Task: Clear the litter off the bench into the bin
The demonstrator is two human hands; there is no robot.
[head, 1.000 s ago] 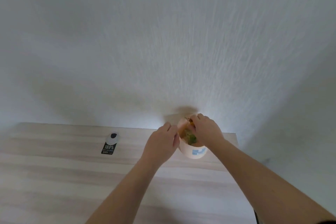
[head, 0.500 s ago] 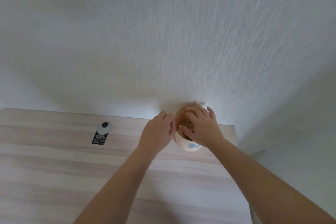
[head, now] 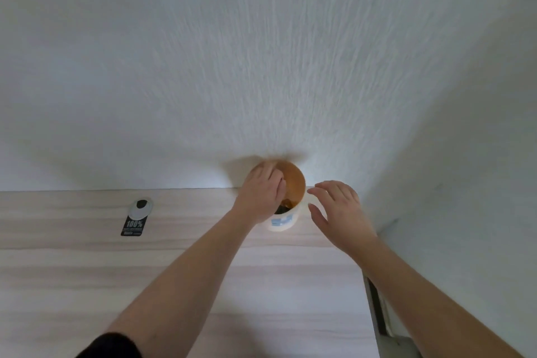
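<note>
A small white bin point(head: 283, 221) with an orange inside and a blue label stands at the back of the pale wooden bench point(head: 87, 285), against the wall. Dark and orange litter point(head: 286, 206) lies inside it. My left hand point(head: 260, 196) reaches over the bin's left rim with its fingers curled down into the opening; what they hold, if anything, is hidden. Just right of the bin my right hand point(head: 338, 209) hovers, fingers spread and holding nothing. A black "100%" tag with a white round top point(head: 134, 224) lies flat on the bench, left of the bin.
A white textured wall point(head: 261, 67) rises right behind the bench, and a second wall closes in on the right. The bench's right edge point(head: 367, 293) runs beside a narrow dark gap.
My right hand has come out of the bin and moved off to its right, open. My left hand has shifted from beside the bin to over its opening. The camera has tilted slightly.
</note>
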